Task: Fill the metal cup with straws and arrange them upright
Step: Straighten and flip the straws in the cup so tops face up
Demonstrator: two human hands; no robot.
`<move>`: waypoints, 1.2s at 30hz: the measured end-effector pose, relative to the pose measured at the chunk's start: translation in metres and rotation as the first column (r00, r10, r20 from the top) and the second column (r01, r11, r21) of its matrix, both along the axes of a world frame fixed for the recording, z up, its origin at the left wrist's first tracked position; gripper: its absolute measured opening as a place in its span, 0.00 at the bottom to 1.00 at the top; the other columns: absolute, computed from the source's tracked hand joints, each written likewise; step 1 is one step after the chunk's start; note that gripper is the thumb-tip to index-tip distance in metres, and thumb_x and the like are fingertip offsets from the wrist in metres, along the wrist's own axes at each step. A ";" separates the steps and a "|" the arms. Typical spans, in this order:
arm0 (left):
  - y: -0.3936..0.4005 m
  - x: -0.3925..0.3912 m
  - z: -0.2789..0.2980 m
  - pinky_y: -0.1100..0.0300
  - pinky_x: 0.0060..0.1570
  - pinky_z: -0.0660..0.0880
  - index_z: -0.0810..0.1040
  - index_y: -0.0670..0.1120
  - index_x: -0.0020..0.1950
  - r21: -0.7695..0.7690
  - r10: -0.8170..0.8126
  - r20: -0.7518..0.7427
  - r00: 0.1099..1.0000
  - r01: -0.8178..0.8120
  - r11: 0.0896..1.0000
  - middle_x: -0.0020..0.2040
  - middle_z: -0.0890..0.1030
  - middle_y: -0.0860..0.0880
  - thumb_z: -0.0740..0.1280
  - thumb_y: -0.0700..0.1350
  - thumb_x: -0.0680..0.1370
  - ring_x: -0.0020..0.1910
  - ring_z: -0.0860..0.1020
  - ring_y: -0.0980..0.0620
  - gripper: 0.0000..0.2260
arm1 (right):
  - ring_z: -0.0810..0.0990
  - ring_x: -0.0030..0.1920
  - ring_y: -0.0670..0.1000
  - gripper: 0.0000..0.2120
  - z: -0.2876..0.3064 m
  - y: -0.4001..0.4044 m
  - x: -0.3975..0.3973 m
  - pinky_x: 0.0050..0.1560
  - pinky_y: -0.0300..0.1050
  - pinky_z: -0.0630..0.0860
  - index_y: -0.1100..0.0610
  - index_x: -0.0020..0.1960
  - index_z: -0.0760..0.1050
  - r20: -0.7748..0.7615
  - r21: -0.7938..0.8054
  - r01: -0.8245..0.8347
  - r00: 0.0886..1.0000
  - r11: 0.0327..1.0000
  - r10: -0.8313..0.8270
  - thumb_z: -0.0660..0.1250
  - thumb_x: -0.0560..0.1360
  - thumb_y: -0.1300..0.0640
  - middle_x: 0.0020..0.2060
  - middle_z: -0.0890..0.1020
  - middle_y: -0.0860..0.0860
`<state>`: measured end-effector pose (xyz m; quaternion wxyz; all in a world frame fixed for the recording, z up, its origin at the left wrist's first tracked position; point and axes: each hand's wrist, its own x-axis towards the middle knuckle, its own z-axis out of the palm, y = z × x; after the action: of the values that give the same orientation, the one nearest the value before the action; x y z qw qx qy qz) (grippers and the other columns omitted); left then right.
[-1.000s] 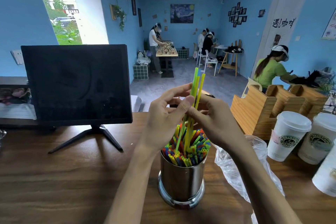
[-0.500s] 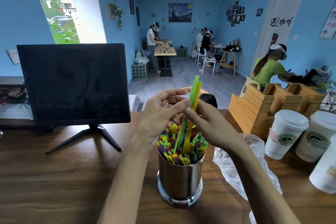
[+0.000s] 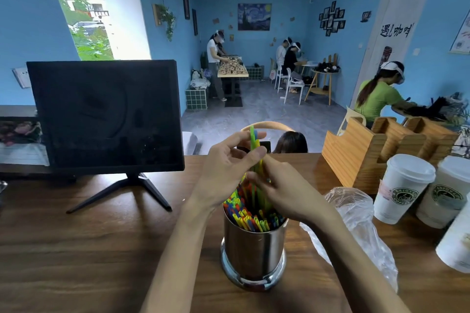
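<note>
— What is seen from the head view?
— A metal cup (image 3: 254,249), packed with coloured straws (image 3: 250,216), is stood on the wooden counter (image 3: 89,249), between a dark monitor (image 3: 104,114) and a crumpled plastic bag (image 3: 356,223).
— And the hands?
— A few tall green and yellow straws (image 3: 255,145) are pinched by the left hand (image 3: 226,173) and the right hand (image 3: 287,193) above the cup.

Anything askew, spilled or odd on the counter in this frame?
Nothing spilled. A few green and yellow straws, pinched by the left hand and right hand, stick up far above the rest packed in the metal cup.
</note>
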<state>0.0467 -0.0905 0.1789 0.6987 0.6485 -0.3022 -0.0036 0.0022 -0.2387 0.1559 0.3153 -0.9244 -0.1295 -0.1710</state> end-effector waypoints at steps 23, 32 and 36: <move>0.011 -0.004 -0.054 0.59 0.69 0.70 0.80 0.63 0.64 0.334 0.111 0.396 0.912 -0.255 0.907 0.66 0.79 0.62 0.63 0.57 0.82 0.70 0.71 0.64 0.12 | 0.78 0.58 0.32 0.29 -0.018 0.002 -0.007 0.58 0.35 0.76 0.30 0.73 0.65 0.039 0.303 0.064 0.996 0.951 -0.079 0.70 0.78 0.51 0.53 0.80 0.28; 0.010 -0.009 -0.062 0.56 0.68 0.72 0.77 0.53 0.69 0.055 0.078 0.055 0.995 -0.081 0.995 0.63 0.82 0.56 0.56 0.55 0.85 0.67 0.76 0.58 0.17 | 0.84 0.54 0.41 0.24 -0.024 -0.006 -0.012 0.57 0.42 0.78 0.36 0.70 0.73 0.144 0.202 0.057 0.986 0.978 -0.087 0.71 0.79 0.55 0.52 0.85 0.37; 0.015 -0.002 -0.066 0.64 0.67 0.71 0.77 0.52 0.68 0.016 0.074 -0.047 0.996 -0.073 0.997 0.66 0.81 0.56 0.57 0.42 0.86 0.70 0.75 0.57 0.14 | 0.78 0.62 0.38 0.14 -0.026 -0.014 -0.013 0.65 0.44 0.74 0.43 0.63 0.82 0.078 0.162 -0.011 0.997 0.987 -0.001 0.69 0.80 0.55 0.58 0.83 0.38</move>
<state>0.0444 -0.0754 0.1128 0.7007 0.6638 -0.2613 0.0045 -0.0106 -0.2528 0.1304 0.3846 -0.8880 -0.1297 -0.2161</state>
